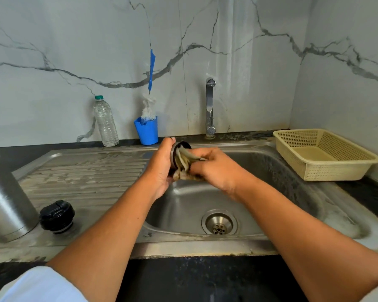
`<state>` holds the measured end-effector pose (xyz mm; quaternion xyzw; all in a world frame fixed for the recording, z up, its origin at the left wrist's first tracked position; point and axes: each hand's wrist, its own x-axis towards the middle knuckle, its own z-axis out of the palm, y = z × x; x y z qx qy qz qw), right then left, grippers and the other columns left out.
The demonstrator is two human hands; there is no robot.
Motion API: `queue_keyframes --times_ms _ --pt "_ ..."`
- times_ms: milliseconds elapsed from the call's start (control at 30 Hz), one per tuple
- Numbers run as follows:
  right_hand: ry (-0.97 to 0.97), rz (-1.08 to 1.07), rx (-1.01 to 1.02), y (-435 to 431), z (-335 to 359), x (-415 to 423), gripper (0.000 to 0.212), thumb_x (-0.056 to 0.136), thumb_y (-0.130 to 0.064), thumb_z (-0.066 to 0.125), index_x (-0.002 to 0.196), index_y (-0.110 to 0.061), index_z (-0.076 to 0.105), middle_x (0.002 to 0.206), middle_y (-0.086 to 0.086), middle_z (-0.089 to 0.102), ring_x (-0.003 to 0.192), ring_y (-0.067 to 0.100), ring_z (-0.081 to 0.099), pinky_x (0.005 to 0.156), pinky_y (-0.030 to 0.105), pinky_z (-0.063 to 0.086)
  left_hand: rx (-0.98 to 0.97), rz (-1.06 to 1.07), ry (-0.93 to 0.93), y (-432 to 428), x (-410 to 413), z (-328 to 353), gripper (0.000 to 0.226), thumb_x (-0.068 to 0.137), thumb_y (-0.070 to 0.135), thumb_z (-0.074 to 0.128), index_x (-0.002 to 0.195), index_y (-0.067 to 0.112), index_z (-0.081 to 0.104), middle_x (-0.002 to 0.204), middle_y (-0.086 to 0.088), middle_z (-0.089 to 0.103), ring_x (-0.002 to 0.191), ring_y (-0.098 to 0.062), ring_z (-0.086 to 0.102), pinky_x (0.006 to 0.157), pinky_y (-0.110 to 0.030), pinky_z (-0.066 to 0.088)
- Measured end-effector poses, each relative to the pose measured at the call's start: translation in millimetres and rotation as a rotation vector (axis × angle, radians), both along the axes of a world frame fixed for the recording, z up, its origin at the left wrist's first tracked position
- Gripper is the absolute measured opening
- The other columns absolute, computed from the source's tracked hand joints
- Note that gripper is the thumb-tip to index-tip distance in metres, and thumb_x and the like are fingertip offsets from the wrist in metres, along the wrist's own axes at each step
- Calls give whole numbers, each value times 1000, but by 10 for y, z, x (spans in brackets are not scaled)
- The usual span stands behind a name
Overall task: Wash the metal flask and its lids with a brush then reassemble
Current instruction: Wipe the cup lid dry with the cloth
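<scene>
One steel sink (271, 171). Metal flask (7, 192) stands on drainboard, far left; black lid (57, 216) just beside it. Left hand (160, 168) grips metal lid (174, 153) above basin; right hand (214, 166) clutches cloth (184, 162), pressed into it. Brush (148, 107) stands in blue cup (146, 131).

We see the flask (7, 192) only in part: the left edge cuts off its top and side. The left hand (162, 168) and a rag (183, 160) cover most of the lid (183, 145). The right hand (214, 168) is slightly blurred, its fingertips hidden in the rag. The lower end of the brush (148, 110) sits out of sight inside the blue cup (146, 132).
</scene>
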<state>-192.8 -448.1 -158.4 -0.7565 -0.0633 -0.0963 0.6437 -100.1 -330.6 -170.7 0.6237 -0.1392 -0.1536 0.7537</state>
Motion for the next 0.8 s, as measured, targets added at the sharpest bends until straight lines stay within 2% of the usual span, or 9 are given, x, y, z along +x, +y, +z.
queue_keyframes --times_ms 67,133,233,333,533,600,667,733,800 --pt "-101 -3 -288 -49 -24 10 49 84 20 47 110 -8 78 100 4 75 85 1 68 82 15 50 31 27 34 23 11 -19 44 101 49 46 69 20 55 51 2 50 36 -10 42 33 -16 27" --pt "-230 -105 -703 -91 -47 58 55 85 16 50 115 -21 78 122 -6 70 106 16 61 96 30 48 38 21 83 32 17 -24 41 100 49 47 73 18 53 52 1 47 35 -10 34 32 -15 20" --pt "-320 -291 -1320 -72 -42 73 53 92 1 55 126 -36 70 141 -6 51 109 26 42 89 33 41 60 -8 173 18 14 -24 38 97 51 49 80 17 52 53 -1 48 36 -11 32 32 -15 18" --pt "-381 -426 -1520 -2 -41 37 39 96 -14 56 130 -27 68 144 2 41 119 30 40 93 38 39 124 -95 251 -5 7 -42 41 99 53 48 80 16 52 52 -3 52 34 -9 32 30 -13 19" --pt "-91 -409 -1336 94 -117 78 37 95 -16 57 130 -20 65 135 7 37 115 30 43 91 40 48 230 -42 200 13 50 -64 38 93 52 53 86 15 54 58 -5 55 37 -10 35 30 -16 22" --pt "73 -304 -1051 148 -93 85 36 92 -12 55 125 -19 64 125 7 44 105 30 52 88 40 53 273 13 114 6 59 -75 36 92 54 53 85 19 53 59 -1 52 40 -10 37 33 -17 24" --pt "163 -183 -655 163 -67 104 21 87 -4 51 100 -14 65 100 7 58 83 24 60 70 29 56 293 56 20 -1 51 -87 32 93 51 51 79 22 53 57 2 50 46 -11 39 38 -19 27" --pt "275 -99 -320 98 -46 98 18 82 0 49 80 -16 58 77 4 59 65 16 54 51 20 43 266 84 -62 -16 38 -84 30 94 47 50 75 24 52 57 2 49 53 -14 42 45 -22 31" --pt "451 21 67 -19 -62 85 18 75 -1 49 79 -16 58 73 3 57 61 13 47 49 20 34 253 104 -155 -37 34 -84 31 96 46 50 76 23 54 63 0 55 62 -18 51 56 -29 40"
